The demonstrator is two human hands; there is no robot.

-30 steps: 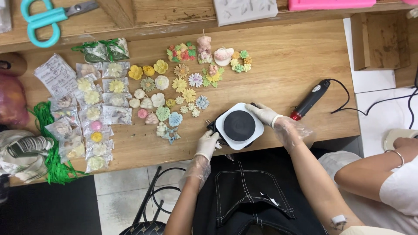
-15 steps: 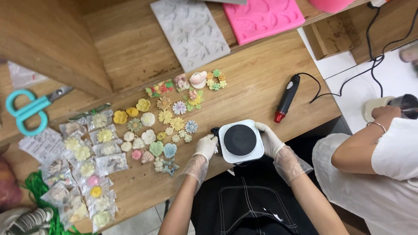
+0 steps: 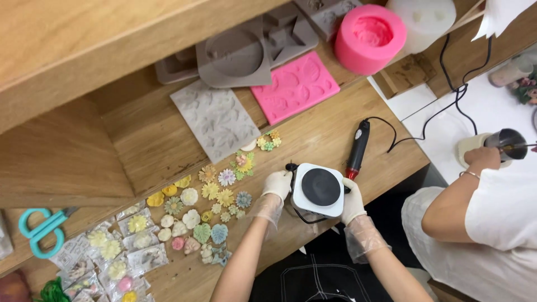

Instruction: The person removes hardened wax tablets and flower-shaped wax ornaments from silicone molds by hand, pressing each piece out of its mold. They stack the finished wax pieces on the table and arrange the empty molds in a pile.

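White and square with a round black plate on top, the small hot plate (image 3: 318, 189) sits on the wooden bench (image 3: 313, 134) near its front edge, right between my two gloved hands. My left hand (image 3: 277, 184) is against its left side, fingers curled around that edge. My right hand (image 3: 352, 200) grips the right side, thumb on the top rim and the fingers wrapped below. Both hands are closed on the one appliance; it rests flat, and its black cord loops under it toward me.

Just beyond my right hand lies one black and red heat tool (image 3: 357, 151), its cable running off to the right. Left of my left hand I see a spread of small cast flowers (image 3: 210, 204) in yellow, white, green, blue and pink; there are too many, too close together, for me to count reliably. Further left lie clear packets of more flowers (image 3: 120, 251), again more than I can count, and one pair of teal scissors (image 3: 42, 229).

On the raised shelf at the back I count one grey flat mould (image 3: 215, 118), one pink flat mould (image 3: 295, 86), one pink round mould (image 3: 370, 38), one white round mould (image 3: 422, 17) and at least two brown-grey moulds (image 3: 240, 53) overlapping.

At the right, another person's hand (image 3: 482, 158) holds a dark cup (image 3: 506, 142) over a white table (image 3: 447, 123).
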